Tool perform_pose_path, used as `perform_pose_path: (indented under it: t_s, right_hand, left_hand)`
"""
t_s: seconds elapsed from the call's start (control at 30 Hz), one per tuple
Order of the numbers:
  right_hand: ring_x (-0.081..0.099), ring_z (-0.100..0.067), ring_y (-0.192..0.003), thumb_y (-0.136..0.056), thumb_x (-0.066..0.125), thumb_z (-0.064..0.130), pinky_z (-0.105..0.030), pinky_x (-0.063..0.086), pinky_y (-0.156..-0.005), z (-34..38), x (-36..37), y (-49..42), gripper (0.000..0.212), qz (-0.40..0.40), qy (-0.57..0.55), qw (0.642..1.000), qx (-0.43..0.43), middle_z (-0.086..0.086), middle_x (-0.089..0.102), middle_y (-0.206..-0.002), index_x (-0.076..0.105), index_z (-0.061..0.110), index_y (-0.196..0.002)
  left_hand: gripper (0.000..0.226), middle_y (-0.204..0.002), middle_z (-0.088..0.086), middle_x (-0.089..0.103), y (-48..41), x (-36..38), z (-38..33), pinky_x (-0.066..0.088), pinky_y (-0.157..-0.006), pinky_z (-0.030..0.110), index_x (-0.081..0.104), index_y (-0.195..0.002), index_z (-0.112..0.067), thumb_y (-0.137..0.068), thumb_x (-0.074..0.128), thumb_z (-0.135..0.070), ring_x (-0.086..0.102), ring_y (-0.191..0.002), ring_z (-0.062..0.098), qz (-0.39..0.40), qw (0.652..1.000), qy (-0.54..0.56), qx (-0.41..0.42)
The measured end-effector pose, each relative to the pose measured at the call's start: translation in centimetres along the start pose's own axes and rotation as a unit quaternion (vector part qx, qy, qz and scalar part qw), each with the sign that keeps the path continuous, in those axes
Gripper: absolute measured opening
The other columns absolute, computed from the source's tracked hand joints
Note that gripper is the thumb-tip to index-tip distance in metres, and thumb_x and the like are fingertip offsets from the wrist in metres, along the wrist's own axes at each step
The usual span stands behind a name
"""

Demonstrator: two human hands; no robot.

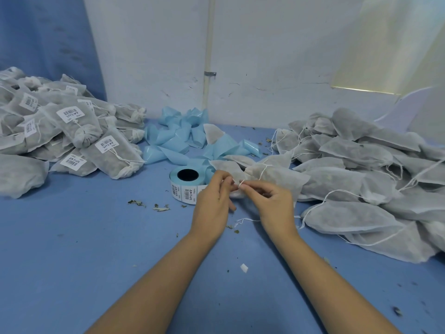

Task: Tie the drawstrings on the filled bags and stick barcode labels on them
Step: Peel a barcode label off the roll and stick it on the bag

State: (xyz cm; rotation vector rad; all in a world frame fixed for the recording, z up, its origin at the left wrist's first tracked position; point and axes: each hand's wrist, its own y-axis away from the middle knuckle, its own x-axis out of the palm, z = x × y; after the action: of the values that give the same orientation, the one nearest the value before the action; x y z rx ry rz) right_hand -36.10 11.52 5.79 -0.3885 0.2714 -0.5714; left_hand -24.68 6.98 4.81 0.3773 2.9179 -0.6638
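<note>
Both hands meet at table centre, just right of the label roll (pixel 186 186). The right hand (pixel 274 203) pinches a small loop of white drawstring (pixel 242 183) between thumb and forefinger, with the other fingers loosely curled. The left hand (pixel 213 196) has its fingers curled at the gathered mouth of the bag (pixel 277 177) and grips it there. Its knuckles hide the exact contact, so I can't tell whether it also has the string.

The bag lies on the blue table (pixel 72 237) with its body running right and back from the hands, and its near edge is covered by the right hand. It touches the unlabelled pile (pixel 361 179), so the boundary between them is hard to see. A loose string end (pixel 243 221) trails on the table between the wrists, and which bag it belongs to is unclear.

The label roll lies with its dark core facing up. Barcode labels show on its side, the print is too small to read, and its right edge is behind the left hand. The labelled pile (pixel 72 131) at far left is cut off by the frame edge, and the unlabelled pile is cut off at right.

Crumpled blue backing strip (pixel 183 138) is heaped behind the roll by the wall (pixel 265 56), partly covering a bag. Leaf crumbs (pixel 137 203) and a white scrap (pixel 244 267) lie on the table. The bag contents are only a grey blur through the mesh.
</note>
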Motion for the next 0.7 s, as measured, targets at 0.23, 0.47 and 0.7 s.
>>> perform_pose_path:
  t_s: [0.23, 0.47, 0.7]
  right_hand:
    - [0.049, -0.002, -0.064, -0.080, 0.072, 0.010, -0.016, 0.039, -0.064, -0.2, 1.0, 0.3, 0.012, -0.015, 0.142, 0.987, -0.071, 0.010, 0.063, -0.078, 0.069, 0.019, -0.074]
    - [0.050, 0.009, -0.064, -0.081, 0.071, 0.009, -0.005, 0.041, -0.067, 0.0, 1.2, 0.4, 0.017, -0.016, 0.044, 0.999, 0.016, 0.005, 0.047, -0.096, 0.065, 0.022, -0.071]
    - [0.054, 0.006, -0.058, -0.088, 0.063, 0.012, -0.009, 0.041, -0.060, 0.2, 0.8, 0.0, 0.020, 0.030, -0.069, 0.988, 0.138, 0.004, 0.066, -0.078, 0.065, 0.018, -0.069]
  left_hand:
    - [0.019, -0.052, -0.004, 0.057, 0.2, 0.4, -0.2, 0.041, -0.050, 0.014, 0.056, -0.085, -0.023, -0.100, 0.044, -0.018, 0.051, -0.045, 0.004, -0.017, 0.999, 0.042, -0.006]
    - [0.020, -0.075, 0.004, 0.065, 0.1, 1.1, -0.7, 0.052, -0.057, 0.019, 0.055, -0.086, -0.011, -0.100, 0.042, -0.006, 0.066, -0.064, 0.011, -0.005, 0.976, 0.209, -0.065]
    - [0.024, -0.078, -0.005, 0.065, -0.3, 0.6, -0.3, 0.046, -0.067, 0.009, 0.056, -0.082, -0.017, -0.099, 0.044, -0.004, 0.063, -0.070, -0.004, 0.016, 0.991, 0.135, -0.012]
